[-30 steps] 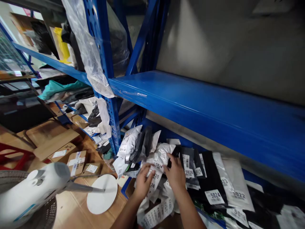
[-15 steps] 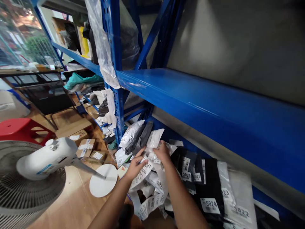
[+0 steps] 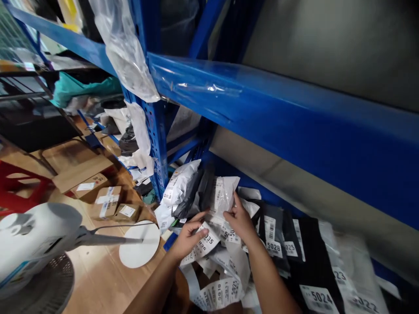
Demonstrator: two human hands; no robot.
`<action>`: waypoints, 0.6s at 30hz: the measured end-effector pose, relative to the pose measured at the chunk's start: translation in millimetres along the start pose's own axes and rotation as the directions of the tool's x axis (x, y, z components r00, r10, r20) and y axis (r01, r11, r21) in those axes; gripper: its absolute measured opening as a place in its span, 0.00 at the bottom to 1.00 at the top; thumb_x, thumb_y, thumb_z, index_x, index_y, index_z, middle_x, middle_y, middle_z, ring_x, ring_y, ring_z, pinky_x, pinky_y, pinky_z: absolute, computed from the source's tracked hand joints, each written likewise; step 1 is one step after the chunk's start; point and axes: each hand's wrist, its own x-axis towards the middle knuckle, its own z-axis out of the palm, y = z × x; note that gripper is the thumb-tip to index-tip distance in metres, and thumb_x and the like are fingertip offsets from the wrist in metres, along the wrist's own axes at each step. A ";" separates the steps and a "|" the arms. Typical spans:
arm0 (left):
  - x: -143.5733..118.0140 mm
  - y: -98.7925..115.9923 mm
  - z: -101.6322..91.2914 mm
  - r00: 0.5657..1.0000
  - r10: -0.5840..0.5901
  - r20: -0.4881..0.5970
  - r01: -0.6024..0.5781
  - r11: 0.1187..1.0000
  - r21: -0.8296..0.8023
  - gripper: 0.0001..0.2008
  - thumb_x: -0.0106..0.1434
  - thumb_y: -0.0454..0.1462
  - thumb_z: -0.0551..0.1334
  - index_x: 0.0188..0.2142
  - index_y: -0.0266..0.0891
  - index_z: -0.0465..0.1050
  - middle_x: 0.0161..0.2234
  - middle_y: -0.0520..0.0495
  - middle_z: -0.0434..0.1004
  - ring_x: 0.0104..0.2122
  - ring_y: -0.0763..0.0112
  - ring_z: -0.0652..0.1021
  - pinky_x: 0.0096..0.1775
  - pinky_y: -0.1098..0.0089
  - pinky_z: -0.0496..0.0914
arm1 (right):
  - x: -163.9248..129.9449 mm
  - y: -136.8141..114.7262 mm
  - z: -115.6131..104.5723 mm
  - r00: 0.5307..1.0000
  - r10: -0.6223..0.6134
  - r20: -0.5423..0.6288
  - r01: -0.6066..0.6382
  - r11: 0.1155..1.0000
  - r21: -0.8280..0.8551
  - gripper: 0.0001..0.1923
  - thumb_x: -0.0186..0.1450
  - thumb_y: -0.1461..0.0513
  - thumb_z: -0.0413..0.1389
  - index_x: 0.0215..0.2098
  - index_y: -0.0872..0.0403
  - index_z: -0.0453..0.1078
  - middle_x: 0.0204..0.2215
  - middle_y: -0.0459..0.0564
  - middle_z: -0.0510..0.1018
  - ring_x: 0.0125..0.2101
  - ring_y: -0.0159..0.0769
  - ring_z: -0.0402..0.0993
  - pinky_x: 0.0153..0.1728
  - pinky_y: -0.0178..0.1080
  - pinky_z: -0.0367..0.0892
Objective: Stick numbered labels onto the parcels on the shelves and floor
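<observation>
My left hand (image 3: 188, 239) pinches a strip of white number labels (image 3: 211, 242) between thumb and fingers; one label ends in 035. The strip hangs down in loops over the pile below. My right hand (image 3: 240, 218) grips the right edge of a whitish plastic mailing bag (image 3: 222, 192), thumb on the near face and index finger along its side. Left of that bag stand a dark parcel (image 3: 203, 187) and a white parcel (image 3: 180, 181). To the right are dark bags, one with a 5028 label (image 3: 274, 248).
A blue shelf beam (image 3: 278, 100) crosses above my hands, joined to a blue upright (image 3: 156, 148). On the left stand a white fan (image 3: 42, 235) and small cardboard boxes (image 3: 106, 201). A black bag labelled 5024 (image 3: 304, 257) lies at right.
The view has moved closer and turned, so the shelf and fan shift leftward. My right hand has moved along the whitish bag's right edge, and more of the bag's face shows. My left hand keeps the label strip.
</observation>
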 end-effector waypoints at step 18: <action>36.0 9.4 40.3 0.928 -0.307 -0.210 0.254 0.936 -0.244 0.25 0.47 0.58 0.60 0.19 0.36 0.66 0.17 0.54 0.64 0.19 0.76 0.63 0.24 0.73 0.58 | -4.7 -13.4 -8.2 1.000 -0.003 -0.008 0.002 0.995 -0.104 0.42 0.52 0.60 0.56 0.62 0.59 0.46 0.17 0.38 0.69 0.21 0.35 0.67 0.28 0.37 0.63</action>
